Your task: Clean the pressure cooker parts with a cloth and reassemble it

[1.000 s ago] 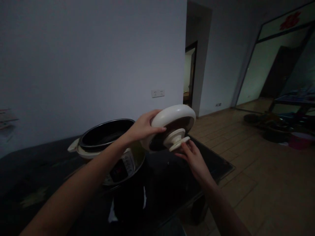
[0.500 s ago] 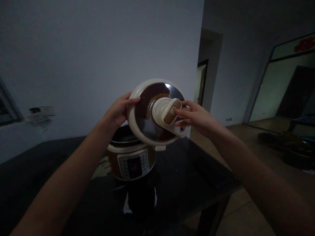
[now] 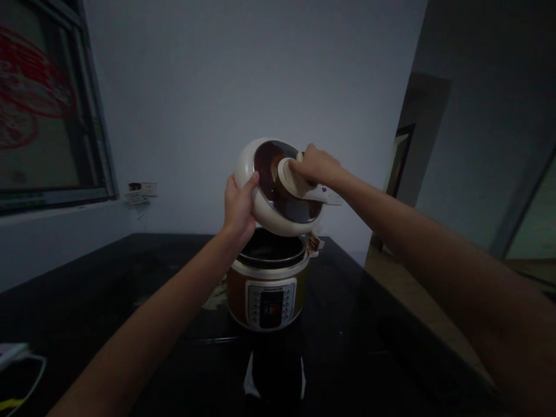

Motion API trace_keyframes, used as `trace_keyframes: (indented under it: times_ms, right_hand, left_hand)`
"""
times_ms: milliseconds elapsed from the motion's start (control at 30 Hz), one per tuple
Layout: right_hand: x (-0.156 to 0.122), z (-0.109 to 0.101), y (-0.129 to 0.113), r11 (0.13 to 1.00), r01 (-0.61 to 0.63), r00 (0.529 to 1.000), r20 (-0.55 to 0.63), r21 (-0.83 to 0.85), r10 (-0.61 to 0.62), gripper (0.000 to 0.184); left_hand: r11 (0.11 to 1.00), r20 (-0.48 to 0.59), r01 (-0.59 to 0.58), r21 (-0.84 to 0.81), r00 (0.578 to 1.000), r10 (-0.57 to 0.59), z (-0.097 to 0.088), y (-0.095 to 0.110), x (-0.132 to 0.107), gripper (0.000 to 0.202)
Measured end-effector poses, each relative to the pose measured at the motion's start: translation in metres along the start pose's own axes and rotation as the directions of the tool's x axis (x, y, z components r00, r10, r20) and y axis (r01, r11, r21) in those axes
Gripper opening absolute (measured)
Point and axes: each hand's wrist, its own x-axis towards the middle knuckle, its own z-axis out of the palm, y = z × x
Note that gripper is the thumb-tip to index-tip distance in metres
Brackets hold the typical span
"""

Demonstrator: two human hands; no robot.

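Observation:
Tilted in the air is a round pressure cooker lid, with a cream rim and a brown, shiny top. My left hand grips its left rim, thumb on the top side and fingers behind. My right hand is wrapped round the raised knob at the lid's middle. Just below the lid stands the electric pressure cooker, its dark inner pot uncovered. A button panel with a dark display faces me. The lid's underside is hidden.
The cooker stands on a glossy black table. Behind it is a pale wall with a socket. A window is at the left. A white object with a cable lies at the table's lower left.
My view has turned left. The lid now hangs over the cooker and is tipped more. My right hand has gone from fingertips at the knob to a full grip on it.

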Motion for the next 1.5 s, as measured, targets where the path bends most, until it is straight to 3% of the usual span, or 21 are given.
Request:
trace_keyframes:
  times_ms: [67,200,333,400,467,533,633,700,800,1000,1500]
  right_hand:
    - [0.012,0.016,-0.010,0.996,-0.021,0.998,-0.053,-0.090,0.016,0.049]
    - [0.029,0.048,-0.020,0.986,0.001,1.000,0.016,-0.165,0.001,0.040]
    - [0.040,0.073,-0.018,0.977,0.097,0.991,0.110,-0.191,-0.077,0.040]
    - [0.042,0.083,-0.016,0.966,0.156,0.981,0.144,-0.207,-0.128,0.040]
    - [0.044,0.091,-0.013,0.951,0.212,0.970,0.170,-0.226,-0.176,0.039]
    - [0.046,0.098,-0.010,0.933,0.262,0.957,0.193,-0.247,-0.217,0.040]
    - [0.047,0.110,-0.005,0.904,0.326,0.935,0.236,-0.276,-0.265,0.041]
    - [0.048,0.118,-0.001,0.886,0.360,0.919,0.275,-0.293,-0.283,0.040]
    - [0.046,0.130,0.002,0.864,0.395,0.897,0.335,-0.311,-0.290,0.040]
    - [0.032,0.151,-0.002,0.844,0.444,0.857,0.419,-0.302,-0.300,0.040]
    - [-0.002,0.171,-0.026,0.816,0.498,0.817,0.475,-0.294,-0.327,0.037]
  left_hand:
    - [1.000,-0.031,-0.025,-0.019,0.999,0.024,0.004,-0.006,-0.006,0.032]
    - [0.996,-0.039,-0.017,-0.084,0.999,0.014,0.015,-0.014,-0.022,0.041]
    - [0.990,0.105,0.130,-0.054,0.987,-0.124,0.004,-0.011,-0.035,0.056]
    - [0.981,0.191,0.188,0.043,0.962,-0.193,-0.017,-0.008,-0.037,0.051]
    - [0.971,0.136,0.178,0.161,0.970,-0.201,-0.049,-0.008,-0.035,0.050]
    - [0.948,0.011,0.069,0.311,0.997,-0.076,-0.084,-0.012,-0.030,0.048]
    - [0.843,-0.031,-0.067,0.534,0.995,0.099,-0.132,-0.026,-0.024,0.040]
    - [0.801,-0.066,-0.015,0.599,0.995,0.069,-0.155,-0.038,-0.022,0.035]
    - [0.762,-0.072,0.104,0.639,0.995,-0.076,-0.175,-0.056,-0.021,0.036]
    - [0.691,-0.034,0.213,0.691,0.964,-0.262,-0.183,-0.074,-0.018,0.048]
    - [0.746,-0.022,0.201,0.634,0.970,-0.243,-0.184,-0.082,-0.019,0.045]
